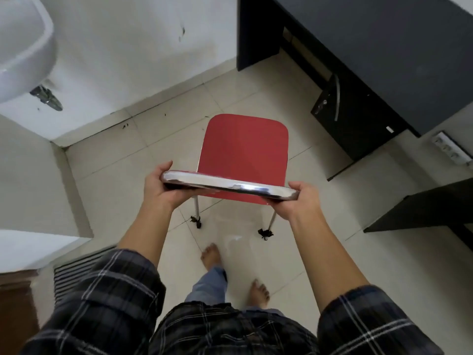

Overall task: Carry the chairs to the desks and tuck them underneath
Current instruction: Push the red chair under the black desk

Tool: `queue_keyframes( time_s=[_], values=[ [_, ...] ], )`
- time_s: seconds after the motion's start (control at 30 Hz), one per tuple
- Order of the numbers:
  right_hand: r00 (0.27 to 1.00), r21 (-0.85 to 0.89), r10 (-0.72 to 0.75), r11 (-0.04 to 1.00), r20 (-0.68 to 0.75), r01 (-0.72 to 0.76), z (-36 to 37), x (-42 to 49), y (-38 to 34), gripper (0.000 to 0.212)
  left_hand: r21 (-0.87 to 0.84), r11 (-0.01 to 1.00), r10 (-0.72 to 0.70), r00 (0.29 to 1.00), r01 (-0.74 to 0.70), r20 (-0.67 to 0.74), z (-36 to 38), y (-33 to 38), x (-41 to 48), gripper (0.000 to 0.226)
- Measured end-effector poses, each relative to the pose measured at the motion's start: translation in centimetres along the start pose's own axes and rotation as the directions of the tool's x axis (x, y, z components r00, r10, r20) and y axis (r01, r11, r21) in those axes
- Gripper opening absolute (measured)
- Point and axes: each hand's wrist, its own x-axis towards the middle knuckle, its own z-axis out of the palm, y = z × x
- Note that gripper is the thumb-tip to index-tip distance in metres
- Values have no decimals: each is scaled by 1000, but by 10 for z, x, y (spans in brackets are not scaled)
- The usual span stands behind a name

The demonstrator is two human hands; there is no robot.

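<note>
A chair with a red seat (pixel 245 152) and chrome frame stands in front of me on the tiled floor. My left hand (pixel 160 187) grips the left end of its chrome top rail (pixel 227 184), and my right hand (pixel 304 203) grips the right end. Two chrome rear legs with black feet show below the seat. A dark desk (pixel 371 34) stands ahead to the right, with its open knee space facing the chair. The chair's front edge is short of the desk.
A white sink (pixel 23 47) hangs on the wall at upper left. The desk's drawer unit (pixel 358 119) with a handle and lock sits to the right. A power strip (pixel 450 149) lies on the floor at far right beside another dark desk (pixel 419 211). My bare feet are behind the chair.
</note>
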Motion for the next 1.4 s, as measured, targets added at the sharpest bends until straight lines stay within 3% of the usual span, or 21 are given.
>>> queue_keyframes(
  time_s=[0.17, 0.43, 0.73, 0.9, 1.03, 1.17, 1.4],
  values=[
    [998, 71, -1, 997, 64, -4, 8, 8, 2, 29, 37, 999, 30, 999, -31, 12, 12, 15, 8, 19],
    [994, 143, -61, 989, 86, 49, 40, 15, 9, 25, 85, 996, -47, 995, 39, 86, 33, 47, 34, 47],
    [991, 189, -93, 979, 100, 72, 102, 37, -3, 25, 132, 989, -78, 993, 67, 83, 80, 89, 75, 62],
    [991, 182, -101, 980, 83, 85, 149, 61, -25, 43, 158, 985, -91, 991, 75, 97, 124, 115, 112, 47],
    [990, 206, -113, 974, 86, 93, 193, 81, -51, 33, 173, 981, -113, 985, 90, 132, 167, 134, 145, 32],
    [991, 210, -107, 974, 75, 89, 237, 104, -84, 35, 199, 976, -120, 984, 92, 129, 216, 150, 181, 50],
    [986, 224, -124, 970, 115, 95, 303, 127, -128, 31, 177, 980, -114, 981, 86, 157, 283, 174, 224, 48]
  ],
)
